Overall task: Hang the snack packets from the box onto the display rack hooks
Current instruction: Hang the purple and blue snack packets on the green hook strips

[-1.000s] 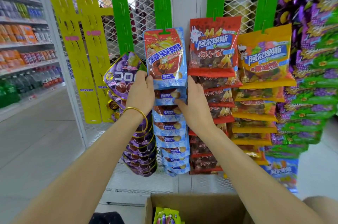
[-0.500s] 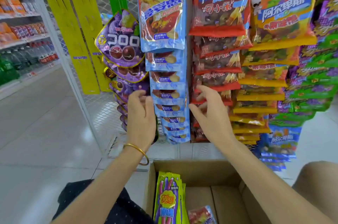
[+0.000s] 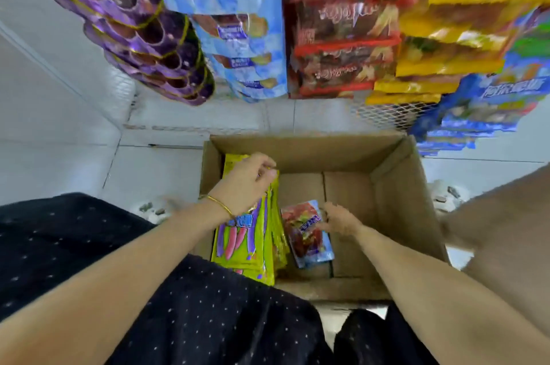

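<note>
Both hands were seen down inside the box [image 3: 393, 210], which stood open on the floor [image 3: 59, 132] just below the display rack [image 3: 384, 116]. The left hand [image 3: 247, 183] was curled over the top edge of the yellow-green packets [image 3: 244, 242], which were stacked on edge against the left wall of the box. Its fingers were bent round that edge in a grip. The right hand [image 3: 339, 220] was set at the right edge of the red-and-blue packet [image 3: 309, 236], which lay flat on the box bottom just beside the stack. Whether those fingers had closed on it could not be told through the blur.

A fresh pick was judged to be the step in hand. It would be best done with one packet taken near its top, where a hanging hole would be expected, so that no regrip was needed at the hook. The rest of the stack would need to be steadied so that only one packet was lifted.

As for room, the right half of the box was bare cardboard, so the right hand was left free space, while the left hand was hemmed in by the left wall. Overhead, the purple packets [image 3: 143, 37], blue packets [image 3: 238, 37], red packets [image 3: 342, 46] and yellow packets [image 3: 446, 46] were hung low, near the far rim. A lift straight up on the near side was judged safer, lest those rows be knocked.
</note>
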Demonstrator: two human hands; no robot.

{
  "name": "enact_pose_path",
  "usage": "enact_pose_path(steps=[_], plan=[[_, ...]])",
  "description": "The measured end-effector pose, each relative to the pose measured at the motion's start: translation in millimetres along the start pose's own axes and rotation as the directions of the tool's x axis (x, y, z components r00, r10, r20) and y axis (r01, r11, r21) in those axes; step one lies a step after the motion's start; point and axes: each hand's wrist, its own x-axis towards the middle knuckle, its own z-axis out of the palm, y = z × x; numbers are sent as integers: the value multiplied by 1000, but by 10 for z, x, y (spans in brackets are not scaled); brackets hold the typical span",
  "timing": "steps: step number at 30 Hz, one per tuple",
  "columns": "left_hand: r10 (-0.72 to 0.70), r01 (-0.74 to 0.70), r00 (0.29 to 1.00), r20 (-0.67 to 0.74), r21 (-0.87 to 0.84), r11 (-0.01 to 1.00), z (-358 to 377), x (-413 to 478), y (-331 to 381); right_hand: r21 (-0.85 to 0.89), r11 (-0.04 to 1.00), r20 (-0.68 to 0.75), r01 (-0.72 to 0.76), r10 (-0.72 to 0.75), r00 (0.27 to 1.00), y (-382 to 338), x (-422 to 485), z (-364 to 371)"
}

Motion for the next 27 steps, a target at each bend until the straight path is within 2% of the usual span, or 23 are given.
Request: enact_pose_path(steps=[2, 5, 7, 9, 12, 16, 20, 23, 27], plan=[[-55, 55, 998, 5, -12, 998, -4, 59, -34, 8, 1000, 56, 18, -19, 998, 17, 100, 91], [-121, 121, 993, 3, -33, 992, -2, 72, -45, 119, 992, 15, -42, 41, 999, 23, 225, 152], [-155, 155, 988, 16, -32, 987, 16, 62, -52, 203, 966, -12, -160, 166, 986, 79, 266, 271], [-179, 180, 983, 37, -35, 983, 34, 58, -54, 294, 904, -34, -309, 333, 942, 107, 257, 412], [-188, 190, 981, 52, -23, 982, 47, 51, -47, 434, 824, -54, -363, 426, 903, 89, 269, 553], [-178, 178, 983, 46, -14, 984, 42, 47, -62, 555, 778, -21, -294, 366, 930, 38, 324, 608], [-165, 166, 986, 38, -24, 986, 35, 45, -44, 562, 771, 41, -299, 335, 941, 41, 338, 619], [-146, 147, 988, 40, -21, 989, 38, 67, -17, 570, 788, 2, -232, 281, 960, 54, 309, 445], [-133, 132, 990, 42, 30, 991, 61, 118, 45, 760, 644, 25, -90, 109, 994, -71, -2, -115]])
